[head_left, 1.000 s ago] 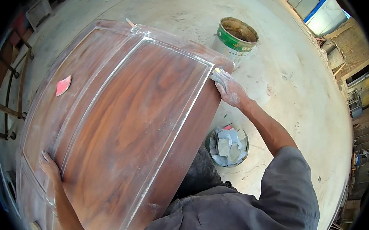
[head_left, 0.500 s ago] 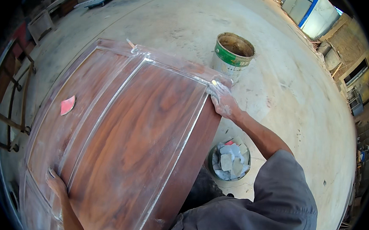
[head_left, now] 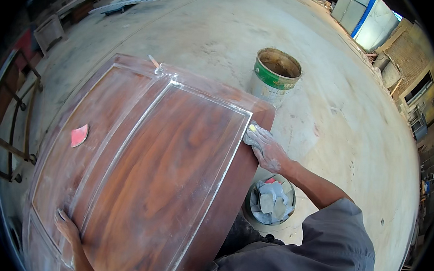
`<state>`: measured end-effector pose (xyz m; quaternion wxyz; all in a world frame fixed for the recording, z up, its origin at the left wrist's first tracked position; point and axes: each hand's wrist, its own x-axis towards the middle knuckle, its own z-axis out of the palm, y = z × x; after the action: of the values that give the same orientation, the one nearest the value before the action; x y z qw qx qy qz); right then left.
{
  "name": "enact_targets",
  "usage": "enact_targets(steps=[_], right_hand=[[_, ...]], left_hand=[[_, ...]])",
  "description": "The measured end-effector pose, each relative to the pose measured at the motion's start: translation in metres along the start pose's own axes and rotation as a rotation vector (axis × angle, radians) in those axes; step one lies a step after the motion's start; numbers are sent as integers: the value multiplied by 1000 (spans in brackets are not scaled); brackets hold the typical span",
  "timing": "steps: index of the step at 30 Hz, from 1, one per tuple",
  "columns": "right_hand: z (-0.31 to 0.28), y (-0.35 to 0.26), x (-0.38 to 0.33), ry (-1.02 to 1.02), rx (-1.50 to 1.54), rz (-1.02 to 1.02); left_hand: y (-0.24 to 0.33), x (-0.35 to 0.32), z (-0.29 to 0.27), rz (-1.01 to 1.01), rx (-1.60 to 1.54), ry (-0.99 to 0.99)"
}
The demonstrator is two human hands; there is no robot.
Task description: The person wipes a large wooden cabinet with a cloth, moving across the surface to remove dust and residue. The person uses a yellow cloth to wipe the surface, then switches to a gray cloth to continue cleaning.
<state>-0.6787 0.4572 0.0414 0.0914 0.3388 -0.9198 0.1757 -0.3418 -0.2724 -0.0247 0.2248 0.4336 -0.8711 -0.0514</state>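
Note:
A reddish-brown wooden door panel (head_left: 174, 168) with raised, dust-whitened mouldings lies before me. My right hand (head_left: 264, 146), coated in pale dust, presses a folded grey piece of sandpaper (head_left: 247, 139) onto the moulding near the panel's far right corner. Something small and yellow shows at its fingertips; I cannot make out what it is. At the lower left, my left hand (head_left: 68, 227) rests flat on the wood beside a moulding, fingers stretched out and holding nothing. A pink scrap of sandpaper (head_left: 79, 135) lies on the left part of the panel.
Beyond the far right corner stands a green-banded bucket (head_left: 276, 76). A smaller bin (head_left: 271, 202) full of grey scraps sits right of the panel, below my right forearm. A thin stick (head_left: 153, 61) juts from the far edge. Left stands a wheeled metal rack (head_left: 14, 116).
My right hand has slid from the far corner down along the right moulding, toward me. My left hand stays flat in place. The whole view has shifted slightly.

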Motion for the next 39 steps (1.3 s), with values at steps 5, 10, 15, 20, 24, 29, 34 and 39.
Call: enact_targets(steps=[5, 10, 15, 20, 24, 29, 34, 39], right_hand=[[-26, 82, 38, -33, -148, 189], [-12, 13, -7, 11, -65, 46], [-26, 71, 37, -134, -156, 164], [7, 69, 56, -100, -258, 93], [30, 50, 135, -229, -125, 137], [2, 67, 63, -131, -135, 49], [29, 55, 90, -40, -207, 38], [40, 60, 137, -236, -164, 84]], left_hand=[[6, 3, 21, 86, -47, -5], [-3, -1, 4, 0, -54, -26], [16, -5, 11, 22, -46, -11], [32, -7, -11, 29, -20, -37], [29, -6, 3, 54, -47, -14], [20, -11, -3, -1, -72, 13], [21, -4, -2, 36, 7, 2], [31, -11, 4, 65, -58, -7]])
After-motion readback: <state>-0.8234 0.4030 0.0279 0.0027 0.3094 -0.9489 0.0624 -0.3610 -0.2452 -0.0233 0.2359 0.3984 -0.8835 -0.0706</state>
